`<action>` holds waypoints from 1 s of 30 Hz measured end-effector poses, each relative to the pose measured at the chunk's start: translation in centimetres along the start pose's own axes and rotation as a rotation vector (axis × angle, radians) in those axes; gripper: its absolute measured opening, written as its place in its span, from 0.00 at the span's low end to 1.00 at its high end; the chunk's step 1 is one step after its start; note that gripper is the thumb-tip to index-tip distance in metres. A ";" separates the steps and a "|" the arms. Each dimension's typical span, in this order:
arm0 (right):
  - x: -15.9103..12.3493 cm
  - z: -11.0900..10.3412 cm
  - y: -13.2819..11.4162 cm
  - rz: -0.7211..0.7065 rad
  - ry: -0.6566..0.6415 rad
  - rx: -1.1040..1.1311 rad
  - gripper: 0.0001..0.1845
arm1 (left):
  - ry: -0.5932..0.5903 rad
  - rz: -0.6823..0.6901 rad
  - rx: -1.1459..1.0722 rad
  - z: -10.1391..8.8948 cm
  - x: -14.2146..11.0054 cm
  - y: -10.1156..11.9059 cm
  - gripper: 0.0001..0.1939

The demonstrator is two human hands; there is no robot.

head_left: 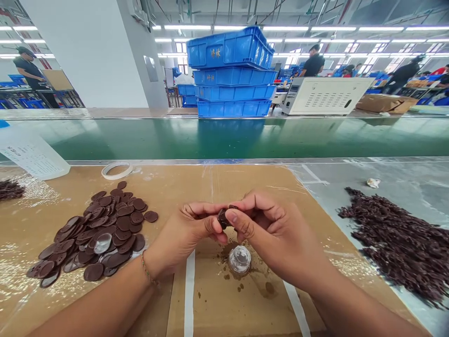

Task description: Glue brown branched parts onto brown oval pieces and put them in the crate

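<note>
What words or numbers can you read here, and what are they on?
Top blue plastic crate: yellow Chinese characters, too blurred to read for sure.
Second blue crate: similar yellow characters, also too blurred to read.
White sheet: printed lines, too small to read.
White machine: small marks on its front panel, too small to read.

A small dark brown piece (pixel 223 218), curled over on itself, is pinched in midair between the left hand (pixel 184 232) and right hand (pixel 277 238).

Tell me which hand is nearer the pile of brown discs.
Left. The left hand is just right of the pile of brown discs, not touching it; the right hand is farther right, beyond the left hand.
</note>
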State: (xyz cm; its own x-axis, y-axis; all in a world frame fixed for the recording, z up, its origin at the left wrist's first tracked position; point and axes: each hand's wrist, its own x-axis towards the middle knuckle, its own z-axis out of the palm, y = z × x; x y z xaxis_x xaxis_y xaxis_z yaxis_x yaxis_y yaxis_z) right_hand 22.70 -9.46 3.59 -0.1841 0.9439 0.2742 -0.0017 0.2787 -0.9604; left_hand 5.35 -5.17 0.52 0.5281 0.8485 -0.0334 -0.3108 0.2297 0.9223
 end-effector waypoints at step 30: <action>0.2 -0.6 1.2 -0.117 -0.027 -0.168 0.08 | 0.043 -0.063 -0.128 0.8 0.3 -0.3 0.13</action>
State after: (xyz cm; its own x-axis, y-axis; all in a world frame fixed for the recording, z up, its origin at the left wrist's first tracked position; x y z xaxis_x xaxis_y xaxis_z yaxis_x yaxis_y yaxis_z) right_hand 23.26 -8.86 2.56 -0.2188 0.8986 0.3802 0.1391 0.4144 -0.8994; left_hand 6.22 -5.37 0.56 0.5167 0.8492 -0.1088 -0.3776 0.3401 0.8612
